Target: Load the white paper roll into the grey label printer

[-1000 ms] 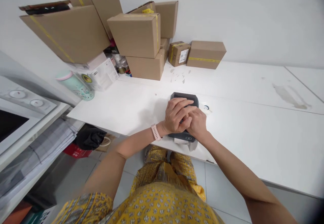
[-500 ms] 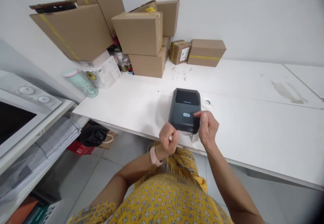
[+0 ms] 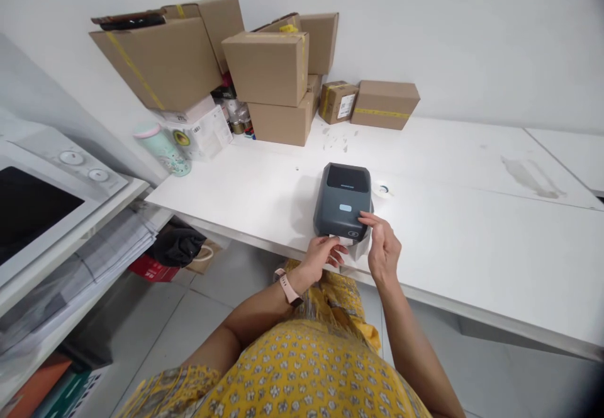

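A dark grey label printer [image 3: 345, 201] stands near the table's front edge, with a light oblong button on top. White label paper [image 3: 343, 240] sticks out of its front slot. My left hand [image 3: 321, 257], a pink watch on its wrist, is closed at that slot, with thumb and fingers on the paper's left end. Against the printer's right front edge rest the stretched fingertips of my right hand [image 3: 383, 245]; nothing shows in it. Below the slot, between my hands, hangs more white paper [image 3: 359, 248]. A small white roll [image 3: 383, 190] lies right of the printer.
Cardboard boxes [image 3: 267, 68] are stacked at the back left, and two smaller ones, including a long box [image 3: 385, 104], stand by the wall. A mint tumbler [image 3: 165, 152] is at the left end. A microwave [image 3: 42, 191] sits on a shelf at far left.
My left hand has gone from a fist below the printer's front to the paper at its slot. My right hand's fingers have straightened along the printer's edge. The view has shifted slightly.
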